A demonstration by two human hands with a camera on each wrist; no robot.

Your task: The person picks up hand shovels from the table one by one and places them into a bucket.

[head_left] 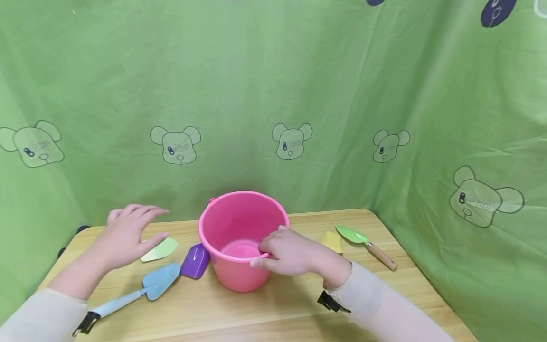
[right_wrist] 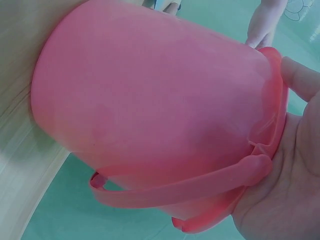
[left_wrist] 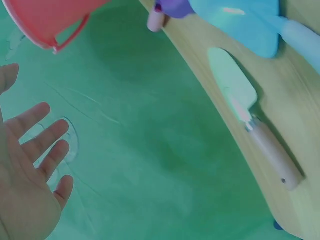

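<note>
A pink bucket (head_left: 241,279) stands on the table with its mouth up. My right hand (head_left: 292,251) grips its near right rim, thumb outside and fingers over the edge into the mouth. In the right wrist view the bucket's handle (right_wrist: 175,194) hangs down along its side. My left hand (head_left: 128,235) is held in the air left of the bucket, fingers apart and holding nothing. Below it lies a pale green trowel (head_left: 161,250) with a wooden handle (left_wrist: 275,155). A blue trowel (head_left: 162,280) and a purple shovel (head_left: 195,261) lie between that hand and the bucket.
Right of the bucket lie a small yellow object (head_left: 332,241), partly hidden by the right wrist, and a green trowel (head_left: 352,234) with a wooden handle. The wooden table (head_left: 239,318) ends at a green curtain (head_left: 239,95) behind and on both sides.
</note>
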